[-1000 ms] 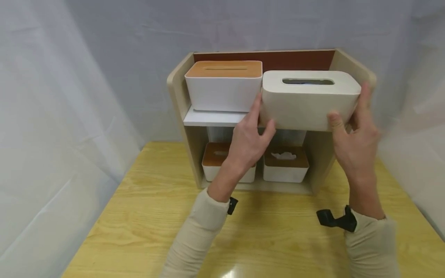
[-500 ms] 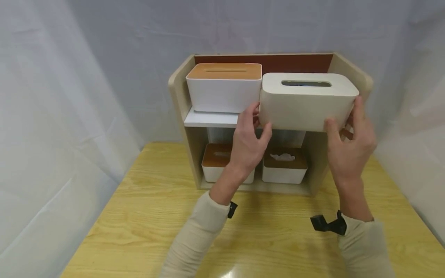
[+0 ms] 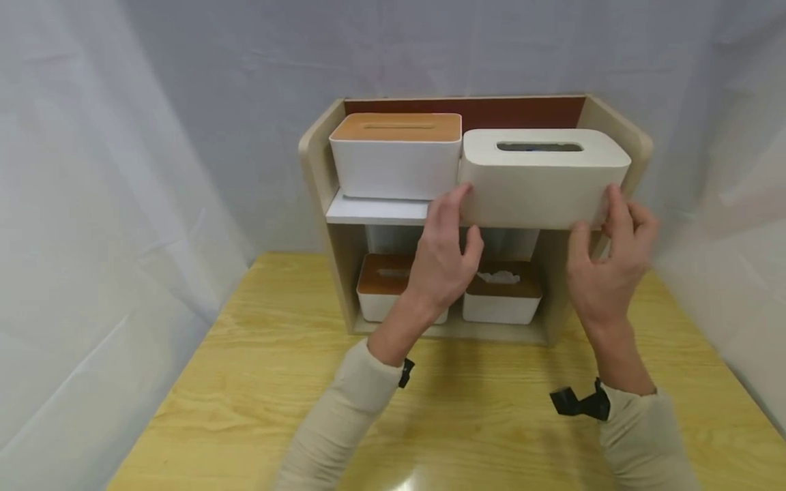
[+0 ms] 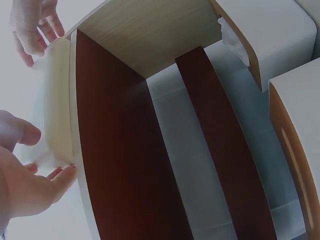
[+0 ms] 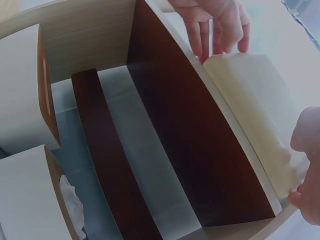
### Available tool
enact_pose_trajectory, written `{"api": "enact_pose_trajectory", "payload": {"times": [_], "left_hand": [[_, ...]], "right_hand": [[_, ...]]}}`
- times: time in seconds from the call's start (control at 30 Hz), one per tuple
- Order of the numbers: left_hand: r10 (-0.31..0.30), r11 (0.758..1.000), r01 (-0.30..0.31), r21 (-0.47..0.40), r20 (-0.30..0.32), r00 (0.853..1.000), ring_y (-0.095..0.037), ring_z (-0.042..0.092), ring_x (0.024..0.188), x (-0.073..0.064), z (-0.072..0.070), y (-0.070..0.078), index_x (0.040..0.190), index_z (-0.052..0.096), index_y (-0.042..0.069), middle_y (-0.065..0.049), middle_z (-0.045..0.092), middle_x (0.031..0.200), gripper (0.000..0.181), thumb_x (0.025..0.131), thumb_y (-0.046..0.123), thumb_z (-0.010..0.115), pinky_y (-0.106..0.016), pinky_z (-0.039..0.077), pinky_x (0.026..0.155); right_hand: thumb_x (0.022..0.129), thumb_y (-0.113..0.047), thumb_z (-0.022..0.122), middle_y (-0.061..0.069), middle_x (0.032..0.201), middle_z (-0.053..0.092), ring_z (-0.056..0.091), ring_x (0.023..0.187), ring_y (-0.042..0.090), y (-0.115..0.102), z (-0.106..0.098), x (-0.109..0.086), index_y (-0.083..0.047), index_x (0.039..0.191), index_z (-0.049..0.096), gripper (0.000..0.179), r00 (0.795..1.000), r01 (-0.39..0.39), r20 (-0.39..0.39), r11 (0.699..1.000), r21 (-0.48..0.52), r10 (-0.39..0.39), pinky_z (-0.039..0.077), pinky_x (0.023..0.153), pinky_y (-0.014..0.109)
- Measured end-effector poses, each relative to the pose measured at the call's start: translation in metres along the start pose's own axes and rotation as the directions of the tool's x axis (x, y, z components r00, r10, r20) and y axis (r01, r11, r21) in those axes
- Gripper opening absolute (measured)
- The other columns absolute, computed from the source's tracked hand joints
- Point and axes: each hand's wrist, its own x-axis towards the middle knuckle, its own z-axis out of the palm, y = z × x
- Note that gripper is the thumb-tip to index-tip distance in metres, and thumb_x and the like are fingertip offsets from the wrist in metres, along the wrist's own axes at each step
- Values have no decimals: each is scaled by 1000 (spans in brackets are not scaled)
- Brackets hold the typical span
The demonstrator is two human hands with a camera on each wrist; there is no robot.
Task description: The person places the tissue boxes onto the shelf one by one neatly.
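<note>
A cream tissue box (image 3: 543,194) with a rounded top slot sits on the right part of the upper shelf, jutting past its front edge. My left hand (image 3: 443,254) is at its lower left corner, index fingertip at the side and thumb just below the bottom edge. At the right end, my right hand (image 3: 609,262) has its fingertips on the front face near the corner and its thumb at the bottom edge. Both wrist views look up from below, showing the tissue box's underside (image 4: 57,102) beyond the shelf edge (image 5: 235,127).
A white tissue box with a wood lid (image 3: 396,167) stands at the upper left, right beside the cream one. Below are two more, one (image 3: 374,307) partly behind my left forearm, the other (image 3: 502,309) with tissue showing. The small shelf unit (image 3: 331,252) stands on a wooden table (image 3: 245,382).
The cream tissue box has shifted slightly left and back. My right hand has slid down and left from its right side to the front corner; my left fingers have loosened at the left corner.
</note>
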Motion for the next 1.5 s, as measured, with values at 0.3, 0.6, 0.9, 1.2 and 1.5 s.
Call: {"api": "enact_pose_trajectory", "payload": {"times": [0.3, 0.6, 0.9, 1.2, 1.5], "left_hand": [[-41, 994, 35, 102, 55, 998, -31, 51, 118, 5, -1, 0, 149, 37, -3, -23, 49, 132, 58, 94, 5, 57, -33, 48, 100], [-48, 985, 32, 171, 90, 995, -36, 52, 122, 9, 2, 2, 150, 32, -5, -25, 49, 137, 65, 93, 7, 59, -38, 46, 104], [-79, 969, 48, 244, 122, 989, -37, 51, 119, 12, 3, 2, 146, 40, 1, -26, 46, 136, 59, 91, 7, 60, -42, 46, 99], [-100, 949, 47, 310, 155, 983, -37, 50, 120, 16, 1, -3, 147, 38, 0, -24, 47, 136, 61, 91, 10, 60, -46, 47, 94], [-104, 924, 15, 382, 214, 971, -39, 52, 118, 18, 2, -5, 149, 35, 3, -23, 46, 145, 62, 92, 14, 59, -47, 49, 90]], "right_hand": [[87, 2, 58, 15, 131, 49, 45, 113, 12, 1, -2, 3, -6, 141, 57, 54, 994, 43, 105, 997, -58, -36, 39, 91, 23], [86, 4, 58, 31, 140, 44, 41, 132, 35, 2, -5, 3, -2, 143, 52, 58, 973, 76, 224, 994, -81, -56, 35, 109, 43], [86, 4, 61, 29, 150, 38, 36, 140, 41, 6, 0, 3, 4, 143, 49, 58, 946, 119, 316, 984, -129, -73, 31, 114, 52], [94, -8, 62, 34, 156, 22, 23, 145, 45, 5, 3, 1, 3, 148, 42, 58, 898, 171, 434, 966, -196, -71, 25, 116, 57], [99, -17, 59, 35, 158, 13, 18, 147, 46, -3, 10, 7, 4, 151, 36, 61, 870, 141, 493, 951, -275, 14, 24, 116, 59]]}}
